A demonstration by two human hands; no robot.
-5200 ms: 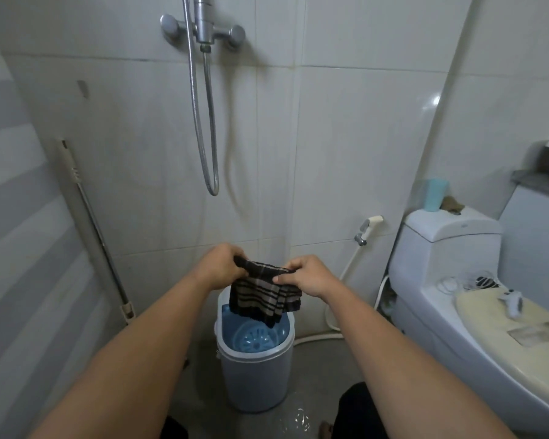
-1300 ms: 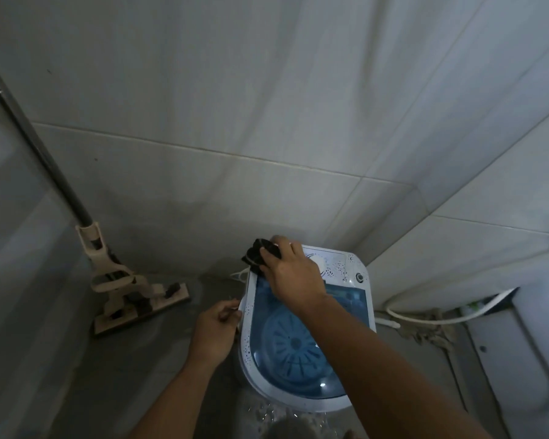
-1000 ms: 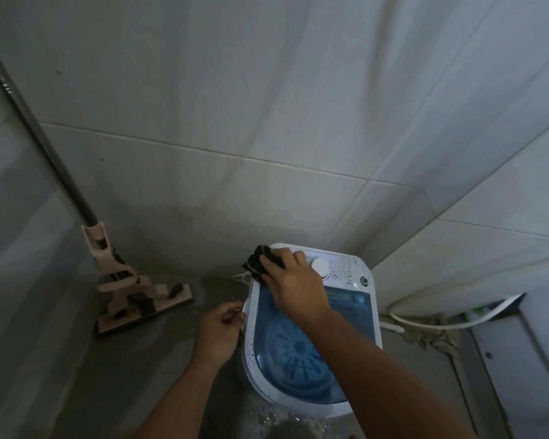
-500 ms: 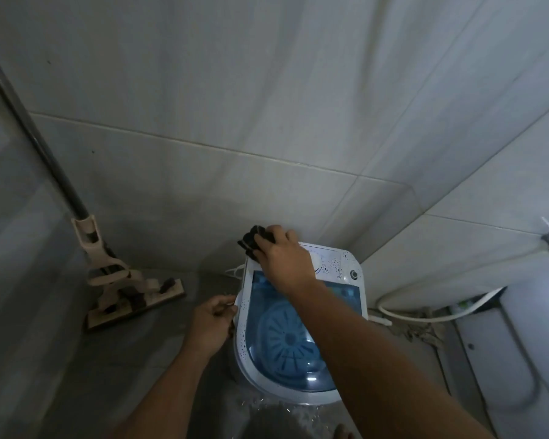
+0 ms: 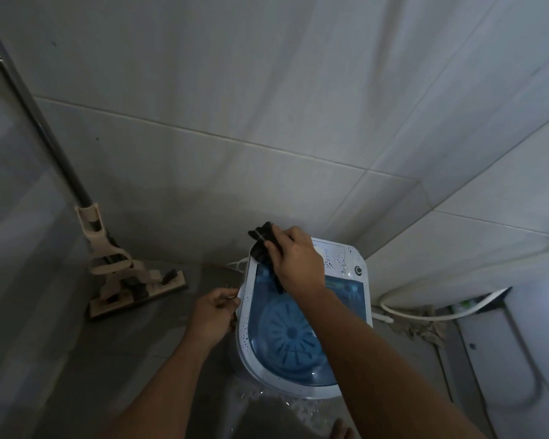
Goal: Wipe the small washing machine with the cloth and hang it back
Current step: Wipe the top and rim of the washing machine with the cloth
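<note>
Right hand clamped on dark cloth at far left corner of washing machine; left hand gripping its left rim

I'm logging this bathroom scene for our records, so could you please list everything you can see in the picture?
Small washing machine: one, white rim with blue tub, on the floor near the wall corner.
Cloth: one, dark, bunched on the machine's far left corner under the right hand.
Mop: one, beige head with a dark metal handle, on the floor to the left, handle running up to the left.
Hose: one, white, lying along the wall base to the right of the machine.
Tiled wall: pale grey, behind everything.
Floor: grey, wet near the machine.
Left hand: gripping the machine's left rim.
Right hand: pressing the cloth on the machine.
</note>
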